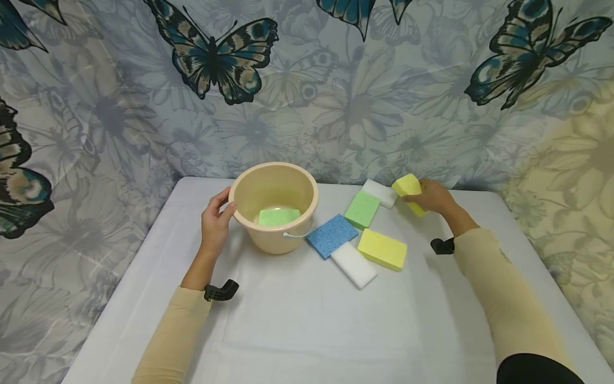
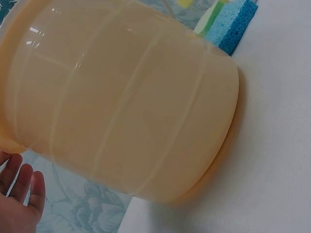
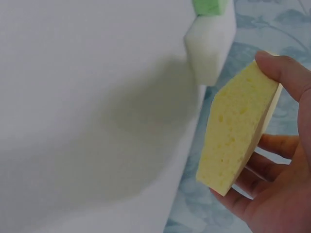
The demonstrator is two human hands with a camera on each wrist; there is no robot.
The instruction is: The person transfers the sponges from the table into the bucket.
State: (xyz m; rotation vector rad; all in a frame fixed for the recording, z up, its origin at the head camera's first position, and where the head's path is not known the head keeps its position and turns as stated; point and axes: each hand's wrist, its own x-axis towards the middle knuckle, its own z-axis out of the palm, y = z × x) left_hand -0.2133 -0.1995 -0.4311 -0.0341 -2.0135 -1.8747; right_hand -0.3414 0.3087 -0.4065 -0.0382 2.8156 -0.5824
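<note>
With thumb and fingers, my left hand [image 1: 215,223] grips the left rim of a beige plastic bucket [image 1: 275,242]. Inside the bucket lies a green sponge [image 1: 279,216]. The left wrist view shows the bucket's ribbed side [image 2: 126,97], with the fingertips at its rim. Over at the back right, my right hand [image 1: 434,197] pinches a yellow sponge [image 1: 409,186] between thumb and fingers. In the right wrist view this sponge [image 3: 238,126] is held tilted, its porous face showing, raised off the table.
Right of the bucket, a blue sponge [image 1: 332,236], a green sponge [image 1: 362,209], another yellow sponge [image 1: 382,249] and two white sponges, one in front [image 1: 354,265] and one behind [image 1: 380,193], lie on the white-covered table [image 1: 307,330]. Butterfly-patterned cloth [image 1: 355,106] hangs behind.
</note>
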